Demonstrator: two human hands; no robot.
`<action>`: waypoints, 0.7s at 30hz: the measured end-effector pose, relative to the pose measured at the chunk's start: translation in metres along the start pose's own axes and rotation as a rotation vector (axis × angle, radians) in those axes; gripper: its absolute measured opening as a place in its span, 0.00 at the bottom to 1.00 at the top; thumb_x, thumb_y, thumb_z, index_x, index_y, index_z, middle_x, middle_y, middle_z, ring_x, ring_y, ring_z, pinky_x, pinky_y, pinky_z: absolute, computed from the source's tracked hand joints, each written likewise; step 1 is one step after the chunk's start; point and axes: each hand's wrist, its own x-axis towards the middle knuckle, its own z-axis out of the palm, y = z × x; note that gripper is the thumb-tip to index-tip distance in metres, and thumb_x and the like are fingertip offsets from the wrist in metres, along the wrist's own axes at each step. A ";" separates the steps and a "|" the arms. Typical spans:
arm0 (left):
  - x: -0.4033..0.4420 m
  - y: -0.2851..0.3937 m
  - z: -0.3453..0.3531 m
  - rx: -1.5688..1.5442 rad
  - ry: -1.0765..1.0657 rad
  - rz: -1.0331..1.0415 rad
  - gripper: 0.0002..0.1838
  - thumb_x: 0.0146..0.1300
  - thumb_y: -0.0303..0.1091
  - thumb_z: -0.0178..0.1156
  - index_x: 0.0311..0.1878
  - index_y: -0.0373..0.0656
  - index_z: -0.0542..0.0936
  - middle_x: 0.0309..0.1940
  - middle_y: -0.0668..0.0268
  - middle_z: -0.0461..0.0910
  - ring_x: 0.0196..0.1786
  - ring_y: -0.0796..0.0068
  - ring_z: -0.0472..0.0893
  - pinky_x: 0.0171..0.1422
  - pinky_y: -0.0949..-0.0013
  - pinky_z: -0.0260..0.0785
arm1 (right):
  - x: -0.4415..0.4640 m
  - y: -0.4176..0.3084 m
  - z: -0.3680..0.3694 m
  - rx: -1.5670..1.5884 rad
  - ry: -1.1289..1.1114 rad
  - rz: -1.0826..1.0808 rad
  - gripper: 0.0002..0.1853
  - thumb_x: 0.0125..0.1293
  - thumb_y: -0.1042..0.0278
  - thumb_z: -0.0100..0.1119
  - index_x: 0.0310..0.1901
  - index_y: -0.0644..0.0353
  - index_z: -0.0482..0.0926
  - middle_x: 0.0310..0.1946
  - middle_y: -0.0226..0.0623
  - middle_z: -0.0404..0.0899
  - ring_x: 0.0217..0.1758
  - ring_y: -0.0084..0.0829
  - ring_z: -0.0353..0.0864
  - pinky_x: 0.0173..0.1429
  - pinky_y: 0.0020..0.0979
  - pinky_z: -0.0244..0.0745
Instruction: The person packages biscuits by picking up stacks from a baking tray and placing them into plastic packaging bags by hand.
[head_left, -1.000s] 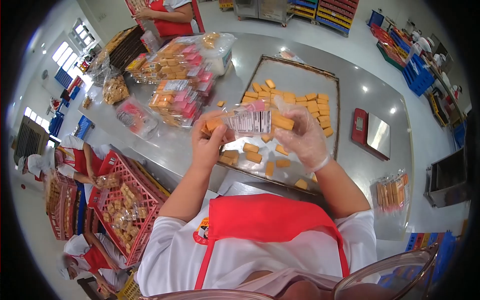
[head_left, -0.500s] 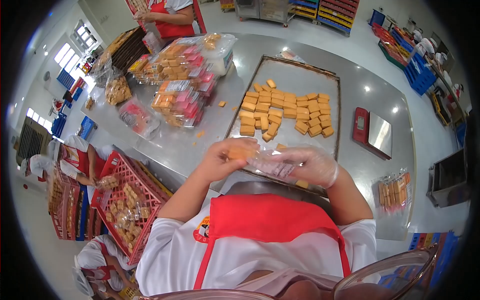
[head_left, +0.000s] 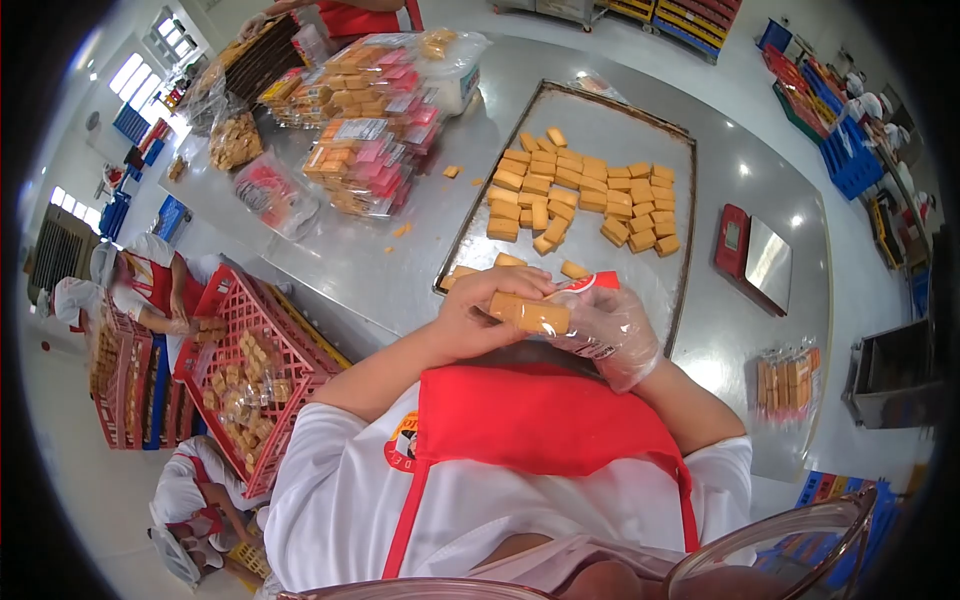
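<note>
So the clear biscuit packet (head_left: 532, 314) is right between both hands, in front of the red apron (head_left: 540, 420). Bare left grip (head_left: 492, 308) is wrapped around the biscuit end, and the right grip (head_left: 615, 325), in a clear plastic glove, is clamped on the other end, by a red and white bit. Just beyond both, a big tray (head_left: 612, 120) sits on the metal surface (head_left: 325, 285) with a bunch of loose biscuits (head_left: 590, 195), a few lying right by the fingers. Off to the right of the grip there's a red scale (head_left: 733, 240), plus more packed biscuits (head_left: 787, 385) lower down. Ahead and left of the grip: a heap of bagged biscuits (head_left: 365, 150). Way out left, a red crate (head_left: 240, 300) full of bags.
</note>
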 end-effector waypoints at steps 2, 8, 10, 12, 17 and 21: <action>-0.003 0.006 0.005 -0.130 0.159 -0.173 0.16 0.46 0.23 0.64 0.40 0.38 0.73 0.41 0.62 0.76 0.47 0.73 0.74 0.54 0.66 0.66 | 0.003 -0.002 0.002 0.018 0.020 -0.061 0.12 0.52 0.79 0.55 0.41 0.68 0.75 0.39 0.38 0.75 0.44 0.29 0.75 0.49 0.28 0.70; 0.005 0.014 0.002 -0.281 0.171 -0.535 0.17 0.49 0.25 0.63 0.43 0.37 0.72 0.39 0.65 0.76 0.44 0.80 0.75 0.49 0.72 0.68 | 0.004 -0.008 -0.001 -0.950 -0.193 -0.717 0.18 0.53 0.83 0.53 0.48 0.63 0.72 0.45 0.35 0.73 0.51 0.32 0.71 0.54 0.31 0.67; 0.003 0.007 0.001 -0.273 0.165 -0.546 0.21 0.51 0.26 0.62 0.48 0.37 0.67 0.42 0.64 0.74 0.46 0.79 0.74 0.51 0.72 0.67 | 0.004 -0.012 0.000 -1.050 -0.158 -0.719 0.19 0.54 0.81 0.55 0.50 0.62 0.71 0.45 0.35 0.73 0.50 0.29 0.72 0.53 0.29 0.68; 0.004 0.003 -0.003 -0.262 0.154 -0.555 0.26 0.53 0.28 0.61 0.54 0.38 0.62 0.45 0.64 0.72 0.48 0.78 0.72 0.53 0.72 0.65 | 0.002 -0.022 0.007 -0.875 -0.181 -0.564 0.21 0.54 0.79 0.56 0.52 0.61 0.69 0.45 0.35 0.74 0.49 0.26 0.72 0.51 0.26 0.69; 0.005 0.011 -0.006 -0.282 0.146 -0.463 0.33 0.57 0.40 0.57 0.61 0.39 0.55 0.52 0.64 0.67 0.56 0.77 0.65 0.60 0.71 0.57 | 0.001 -0.033 0.015 -0.773 -0.176 -0.327 0.26 0.54 0.71 0.60 0.55 0.58 0.66 0.45 0.35 0.73 0.48 0.20 0.72 0.47 0.21 0.70; -0.012 -0.020 -0.010 -0.036 0.224 -0.620 0.31 0.57 0.38 0.58 0.60 0.39 0.56 0.49 0.62 0.68 0.54 0.76 0.66 0.59 0.71 0.59 | 0.012 -0.043 0.014 -1.040 -0.253 -0.084 0.27 0.54 0.66 0.60 0.56 0.59 0.64 0.46 0.35 0.72 0.46 0.22 0.71 0.47 0.23 0.69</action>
